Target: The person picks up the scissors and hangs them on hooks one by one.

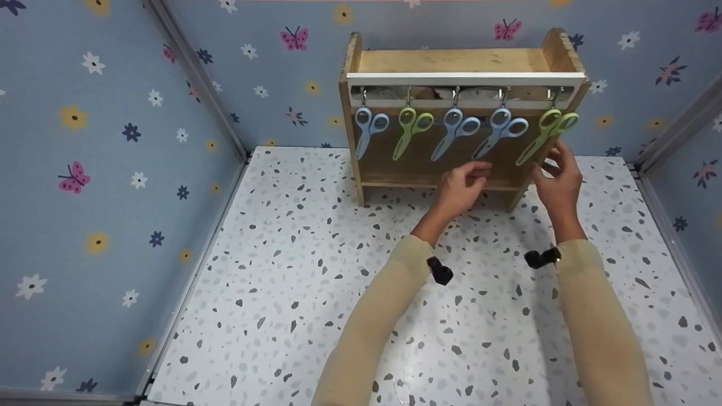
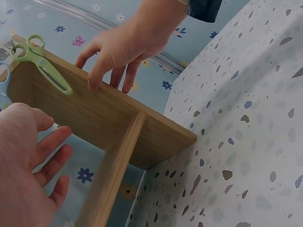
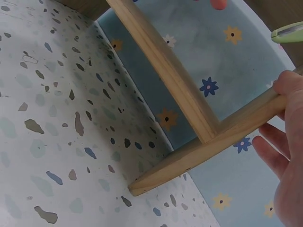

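A small wooden rack [image 1: 451, 61] stands against the back wall. From its metal hooks hang several scissors, among them blue scissors [image 1: 499, 132] and, at the right end, green scissors [image 1: 544, 135]. My right hand [image 1: 560, 186] holds the rack's right side panel [image 3: 227, 142], thumb at the front edge and fingers along the outer face. In front of the rack's lower half is my left hand [image 1: 462, 192], fingers loosely bent and nothing in them. The left wrist view shows that hand [image 2: 23, 165] beside the open frame, below the hanging scissors.
A white speckled tabletop [image 1: 282, 270] lies under the rack. Blue flowered panels [image 1: 141, 197] enclose the left, back and right sides. A wooden crossbar [image 3: 165, 71] runs low between the rack's side panels, with open space beneath it.
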Demonstrator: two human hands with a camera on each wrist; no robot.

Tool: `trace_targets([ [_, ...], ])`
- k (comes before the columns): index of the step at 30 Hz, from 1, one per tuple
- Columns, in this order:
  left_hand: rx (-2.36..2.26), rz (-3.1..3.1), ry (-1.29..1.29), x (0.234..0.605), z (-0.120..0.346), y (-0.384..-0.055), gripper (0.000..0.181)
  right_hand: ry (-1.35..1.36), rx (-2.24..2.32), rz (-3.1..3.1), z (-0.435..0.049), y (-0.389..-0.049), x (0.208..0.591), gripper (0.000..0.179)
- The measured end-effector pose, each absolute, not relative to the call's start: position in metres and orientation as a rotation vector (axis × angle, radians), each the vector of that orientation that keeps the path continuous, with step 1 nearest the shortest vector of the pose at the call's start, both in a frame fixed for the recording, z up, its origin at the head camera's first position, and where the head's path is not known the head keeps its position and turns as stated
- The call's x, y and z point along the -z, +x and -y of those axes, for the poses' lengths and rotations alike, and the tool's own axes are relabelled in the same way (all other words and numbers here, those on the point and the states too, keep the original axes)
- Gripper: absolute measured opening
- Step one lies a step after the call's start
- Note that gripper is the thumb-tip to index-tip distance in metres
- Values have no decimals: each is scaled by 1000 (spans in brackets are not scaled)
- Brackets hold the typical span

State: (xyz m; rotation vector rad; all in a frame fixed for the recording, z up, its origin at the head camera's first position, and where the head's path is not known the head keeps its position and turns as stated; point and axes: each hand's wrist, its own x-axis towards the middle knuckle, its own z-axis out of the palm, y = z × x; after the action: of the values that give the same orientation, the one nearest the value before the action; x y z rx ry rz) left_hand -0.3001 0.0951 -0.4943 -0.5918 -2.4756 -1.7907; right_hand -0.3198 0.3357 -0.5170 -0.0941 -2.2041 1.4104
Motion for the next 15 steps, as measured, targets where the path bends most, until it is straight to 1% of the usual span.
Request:
trace_targets([
  [8, 1796, 2465, -642, 497, -86, -302, 34, -89, -1401, 2231, -338, -312, 510, 59],
  [15, 1784, 2466, -631, 502, -76, -300, 33, -128, -1354, 2280, -340, -306, 508, 58],
])
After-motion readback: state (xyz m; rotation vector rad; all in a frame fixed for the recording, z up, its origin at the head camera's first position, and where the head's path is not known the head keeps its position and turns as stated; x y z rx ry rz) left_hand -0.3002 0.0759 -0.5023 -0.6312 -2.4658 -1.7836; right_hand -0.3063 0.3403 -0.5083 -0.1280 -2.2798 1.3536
